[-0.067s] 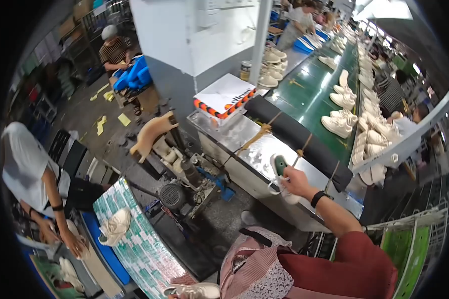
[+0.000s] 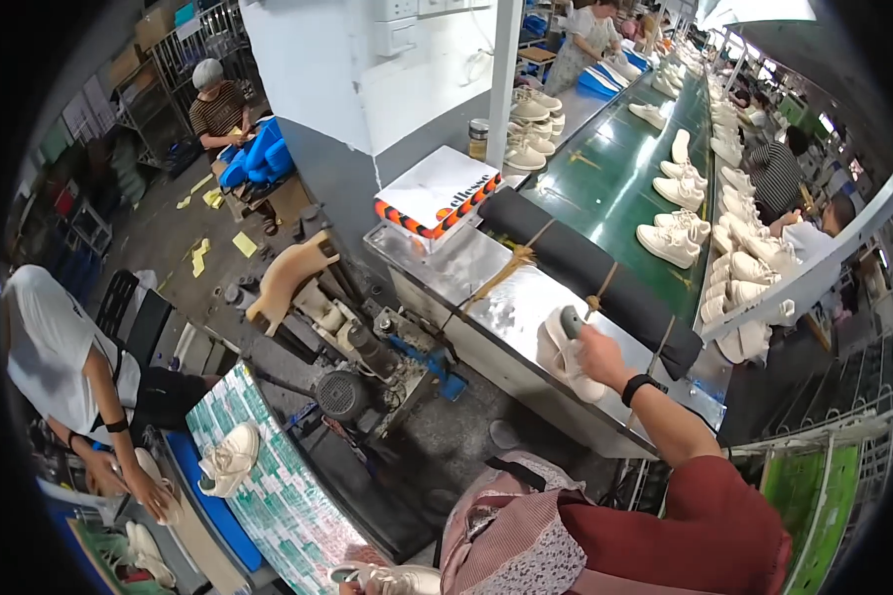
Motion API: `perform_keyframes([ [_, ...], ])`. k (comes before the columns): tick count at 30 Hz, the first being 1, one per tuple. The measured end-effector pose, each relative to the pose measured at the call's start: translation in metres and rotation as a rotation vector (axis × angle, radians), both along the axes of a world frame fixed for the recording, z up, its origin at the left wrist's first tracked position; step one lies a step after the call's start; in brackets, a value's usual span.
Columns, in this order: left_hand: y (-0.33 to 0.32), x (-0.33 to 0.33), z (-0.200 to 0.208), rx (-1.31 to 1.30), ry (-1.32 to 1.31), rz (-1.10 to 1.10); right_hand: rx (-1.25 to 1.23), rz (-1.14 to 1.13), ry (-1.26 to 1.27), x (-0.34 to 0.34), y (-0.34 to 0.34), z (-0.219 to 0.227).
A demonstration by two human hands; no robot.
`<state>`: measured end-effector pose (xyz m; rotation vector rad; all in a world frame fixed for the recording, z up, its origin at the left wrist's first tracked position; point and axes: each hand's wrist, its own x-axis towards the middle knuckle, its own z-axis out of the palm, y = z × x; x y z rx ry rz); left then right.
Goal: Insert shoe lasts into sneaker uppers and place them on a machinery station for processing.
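Observation:
A cream lace-up sneaker (image 2: 558, 359) is at the front edge of the metal tabletop, in the grip of my right hand (image 2: 602, 359). A dark grey-green piece (image 2: 571, 322) shows at the shoe's opening, by my fingers; its full shape is hidden. Along the lower edge, a second cream sneaker (image 2: 412, 579) lies over the near end of the patterned board. My left hand (image 2: 371, 586) holds it, with only a small part of the fingers in sight. Another cream sneaker (image 2: 230, 459) rests on that board (image 2: 288, 486), apart from both hands.
Behind the metal tabletop (image 2: 511, 288) lies a black roller (image 2: 605, 283), then a green conveyor belt (image 2: 605, 188) with cream shoes. A shoebox (image 2: 437, 193) stands by the pillar. A machine with a motor (image 2: 342, 392) is between the benches. A co-worker (image 2: 64, 347) handles a shoe at left.
My right hand has turned the sneaker, so its opening and the grey-green piece now show at a different angle. The co-worker's hands at left have shifted slightly.

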<state>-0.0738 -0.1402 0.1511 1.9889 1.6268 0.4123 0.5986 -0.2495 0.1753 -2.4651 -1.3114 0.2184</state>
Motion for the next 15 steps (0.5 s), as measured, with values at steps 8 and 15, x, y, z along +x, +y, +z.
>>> perform_keyframes([
  [8,0.053,0.221,0.103,0.14,-0.21,-0.081,0.41,-0.168,0.73,-0.02,0.056,-0.035],
  [15,0.077,0.346,0.151,-0.17,-0.769,-0.101,0.277,0.233,2.409,-0.091,0.157,0.041],
])
